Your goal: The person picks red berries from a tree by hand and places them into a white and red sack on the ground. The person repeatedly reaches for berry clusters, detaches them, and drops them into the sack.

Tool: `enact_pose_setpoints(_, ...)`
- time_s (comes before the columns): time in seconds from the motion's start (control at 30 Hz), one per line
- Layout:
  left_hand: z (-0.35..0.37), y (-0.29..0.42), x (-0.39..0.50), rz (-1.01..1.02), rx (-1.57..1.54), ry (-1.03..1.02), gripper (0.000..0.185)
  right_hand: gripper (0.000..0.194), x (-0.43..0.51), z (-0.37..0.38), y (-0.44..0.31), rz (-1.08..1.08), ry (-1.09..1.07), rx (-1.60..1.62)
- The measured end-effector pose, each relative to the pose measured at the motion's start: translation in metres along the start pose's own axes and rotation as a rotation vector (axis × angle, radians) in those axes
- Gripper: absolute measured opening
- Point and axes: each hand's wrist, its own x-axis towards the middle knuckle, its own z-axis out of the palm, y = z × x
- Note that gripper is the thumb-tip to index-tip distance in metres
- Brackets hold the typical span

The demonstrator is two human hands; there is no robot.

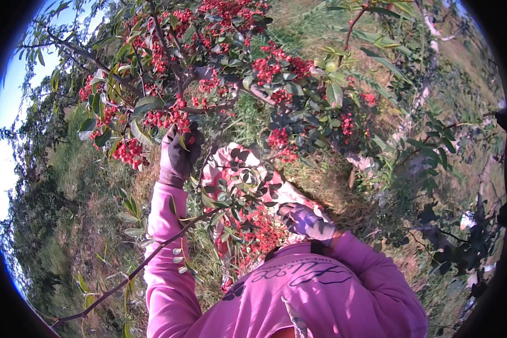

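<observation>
My left hand [181,150], in a dark-palmed work glove, is raised to a cluster of small red berries [169,118] on a shrub branch; leaves and berries partly cover its fingers, so its grip is unclear. Below and to the left of that cluster hangs another red berry cluster [128,153]. My right hand [306,220], also gloved, is low in front of my body, beside a red-and-white patterned cloth [295,192]. Many loose red berries [264,230] lie gathered at the cloth, partly behind leaves. Whether the right fingers hold anything cannot be seen.
A long bare stem [152,253] crosses over my left sleeve. More berry-laden branches [232,17] spread above, and a leafy branch [232,203] hangs between my hands. Leafy twigs [435,148] and pale trunks [424,91] stand at the right. Grass covers the ground.
</observation>
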Motion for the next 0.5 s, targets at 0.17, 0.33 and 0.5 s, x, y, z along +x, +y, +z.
enact_pose_setpoints(0.17, -0.007, -0.022, 0.029, 0.125, 0.067, 0.15, 0.004, 0.018, -0.004, 0.0, 0.009, 0.088, -0.023, 0.187)
enact_pose_setpoints(0.33, -0.019, -0.017, 0.014, 0.42, 0.393, 0.038, 0.009, 0.022, 0.001, -0.002, 0.0, -0.027, -0.033, -0.076)
enact_pose_setpoints(0.5, 0.0, 0.0, -0.003, 0.046, 0.074, -0.03, 0.011, 0.024, 0.0, 0.003, 0.004, 0.084, -0.176, -0.065)
